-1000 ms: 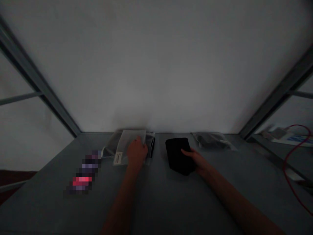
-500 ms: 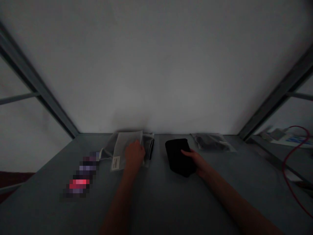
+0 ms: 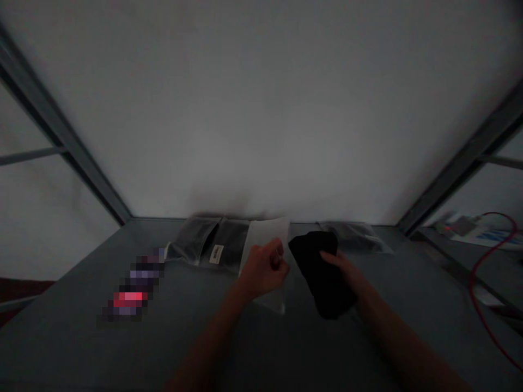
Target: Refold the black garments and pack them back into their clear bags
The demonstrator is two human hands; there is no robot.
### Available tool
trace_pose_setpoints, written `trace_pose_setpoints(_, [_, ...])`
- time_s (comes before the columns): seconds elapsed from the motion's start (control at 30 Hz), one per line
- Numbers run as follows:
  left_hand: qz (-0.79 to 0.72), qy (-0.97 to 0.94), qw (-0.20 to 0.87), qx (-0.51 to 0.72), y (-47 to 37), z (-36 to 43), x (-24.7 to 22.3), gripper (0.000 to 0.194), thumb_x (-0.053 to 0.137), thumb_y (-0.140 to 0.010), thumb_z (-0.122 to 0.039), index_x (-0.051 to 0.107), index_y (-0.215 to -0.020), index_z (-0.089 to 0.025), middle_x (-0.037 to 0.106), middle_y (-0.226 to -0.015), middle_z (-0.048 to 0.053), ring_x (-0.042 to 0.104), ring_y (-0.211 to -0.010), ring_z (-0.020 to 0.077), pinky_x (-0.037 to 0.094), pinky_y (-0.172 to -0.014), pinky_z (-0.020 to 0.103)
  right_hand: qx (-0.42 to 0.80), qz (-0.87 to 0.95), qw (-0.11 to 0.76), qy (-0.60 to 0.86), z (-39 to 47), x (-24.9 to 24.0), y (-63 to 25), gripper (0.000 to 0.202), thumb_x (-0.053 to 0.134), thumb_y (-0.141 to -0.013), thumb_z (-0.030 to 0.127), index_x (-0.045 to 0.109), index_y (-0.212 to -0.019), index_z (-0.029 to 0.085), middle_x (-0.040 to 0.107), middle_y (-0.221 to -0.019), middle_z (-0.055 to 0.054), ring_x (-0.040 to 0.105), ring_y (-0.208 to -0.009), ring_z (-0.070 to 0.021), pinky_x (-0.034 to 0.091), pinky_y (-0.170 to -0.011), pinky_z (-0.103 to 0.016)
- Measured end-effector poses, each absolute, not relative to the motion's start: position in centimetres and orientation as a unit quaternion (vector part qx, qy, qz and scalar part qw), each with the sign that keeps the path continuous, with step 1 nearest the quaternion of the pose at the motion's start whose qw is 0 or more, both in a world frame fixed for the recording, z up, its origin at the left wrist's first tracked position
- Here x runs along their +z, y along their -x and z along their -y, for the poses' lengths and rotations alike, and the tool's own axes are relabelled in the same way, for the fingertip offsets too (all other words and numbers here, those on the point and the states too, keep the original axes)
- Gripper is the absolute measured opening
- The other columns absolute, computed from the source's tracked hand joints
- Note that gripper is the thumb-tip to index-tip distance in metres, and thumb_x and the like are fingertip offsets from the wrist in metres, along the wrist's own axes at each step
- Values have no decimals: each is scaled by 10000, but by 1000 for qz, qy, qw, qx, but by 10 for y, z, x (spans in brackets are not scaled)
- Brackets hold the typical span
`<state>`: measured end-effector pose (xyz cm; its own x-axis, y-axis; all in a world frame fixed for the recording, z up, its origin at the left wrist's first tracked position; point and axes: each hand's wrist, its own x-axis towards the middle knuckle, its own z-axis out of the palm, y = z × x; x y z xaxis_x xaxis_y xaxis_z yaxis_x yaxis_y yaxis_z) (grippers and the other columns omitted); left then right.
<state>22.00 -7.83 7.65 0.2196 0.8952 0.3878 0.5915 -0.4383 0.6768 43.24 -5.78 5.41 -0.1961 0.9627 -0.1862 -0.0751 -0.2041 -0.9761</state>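
My left hand [image 3: 265, 268] is closed on a frosted plastic bag [image 3: 261, 233] that looks flat. To its right, my right hand [image 3: 340, 268] grips a folded black cloth item [image 3: 321, 277], thumb on top; its exact kind is too dark to tell. Left of the frosted bag, against the back wall, lie a clear bag with dark contents and a white label [image 3: 216, 254] and another clear bag with dark contents [image 3: 195, 239]. Behind my right hand rests one more clear bag holding something dark [image 3: 353, 237].
A pixelated patch [image 3: 133, 286] covers something on the left of the grey table [image 3: 81, 294]. White panel walls and metal frame bars [image 3: 457, 163] enclose the back and sides. At the right, a red cable [image 3: 474, 277] loops by a small box [image 3: 461, 226] and papers.
My left hand has moved right, carrying the frosted bag off the pile and uncovering the labelled bag. My right hand has shifted slightly right, and the black cloth item hangs longer and lower.
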Motion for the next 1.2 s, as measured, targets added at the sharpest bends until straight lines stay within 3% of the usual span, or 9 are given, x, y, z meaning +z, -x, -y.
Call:
trace_pose_setpoints(0.1, [-485,-722,256,421,-224,76,71,118,494,-658,-146,460,-739,-224,461,-478,-100,457,-415,76,359,-495,200,641,422,446,460,59,60,-423,502,798,-582,399,612,-1012,219,734,-945,-76,694,-831,-279,551,-776,-415])
trace_pose_setpoints(0.23, [-494,-675,302,458,-225,73,66,98,496,-691,-175,437,-748,-229,457,-464,-104,476,-402,83,346,-458,193,637,438,419,476,54,62,-421,462,789,-598,372,607,-989,205,733,-942,-83,692,-812,-263,546,-738,-381])
trace_pose_setpoints(0.57, [-488,-728,219,429,-244,85,60,30,506,-788,-214,481,-798,-227,419,-496,-101,451,-436,77,358,-507,202,559,582,270,525,49,72,-441,238,725,-646,287,686,-859,190,730,-802,-42,663,-689,-202,513,-626,-297])
trace_pose_setpoints(0.77, [-537,-680,238,439,-261,89,50,10,488,-837,-227,493,-830,-221,410,-499,-102,440,-434,85,325,-494,204,598,480,345,541,43,70,-438,323,705,-692,384,651,-949,197,730,-850,-71,684,-700,-219,542,-648,-333])
trace_pose_setpoints(0.9, [-530,-695,223,431,-260,86,47,65,492,-848,-217,522,-905,-212,410,-521,-100,455,-455,88,325,-515,207,431,600,391,549,36,58,-433,336,720,-689,350,639,-979,201,726,-952,-68,677,-872,-237,531,-791,-368])
trace_pose_setpoints(1.03, [-510,-729,239,390,-262,87,40,98,469,-848,-182,538,-913,-210,389,-533,-95,441,-464,90,316,-519,213,242,689,349,588,36,48,-438,281,747,-670,300,659,-912,188,716,-900,-86,659,-844,-245,501,-782,-382])
trace_pose_setpoints(1.1, [-507,-732,248,382,-265,88,38,110,469,-854,-188,542,-933,-211,392,-536,-95,436,-467,93,313,-517,214,223,695,326,601,38,48,-441,272,753,-664,294,661,-892,177,712,-872,-91,652,-811,-242,493,-758,-377])
trace_pose_setpoints(1.2, [-514,-721,259,386,-268,90,37,107,477,-856,-195,537,-944,-212,393,-531,-99,429,-461,94,315,-515,212,288,674,327,597,37,52,-443,293,769,-649,306,664,-886,170,716,-861,-85,652,-792,-235,500,-733,-364])
